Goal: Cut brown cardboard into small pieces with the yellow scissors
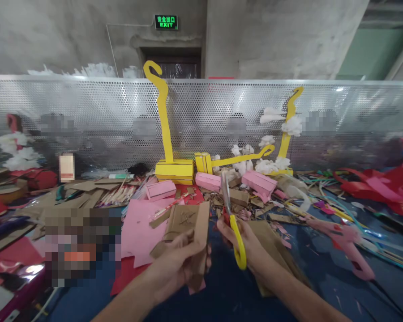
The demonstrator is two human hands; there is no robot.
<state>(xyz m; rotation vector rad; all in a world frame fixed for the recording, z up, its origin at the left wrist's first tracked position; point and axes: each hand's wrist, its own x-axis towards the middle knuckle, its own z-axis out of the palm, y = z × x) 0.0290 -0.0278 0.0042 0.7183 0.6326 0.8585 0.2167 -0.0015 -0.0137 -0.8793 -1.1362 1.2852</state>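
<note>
My left hand [181, 259] is closed around a piece of brown cardboard [201, 232], folded along its length and held upright over the table. Gripped in my right hand [245, 241] is a pair of scissors [235, 232] with yellow and red handles; the metal blades point up and away from me. The scissors and the cardboard are apart. Behind my left hand lies another brown cardboard piece [182, 218] with dark marks, beside a sheet of pink paper [141, 228]. A brown sheet [267, 241] lies under my right forearm.
Yellow box bases with hooked necks [174, 170] stand along a perforated metal screen [121, 107]. Small pink boxes [258, 183] and cardboard scraps lie before them. A pink glue gun [345, 241] with a cord lies right; red strips [372, 183] pile behind it.
</note>
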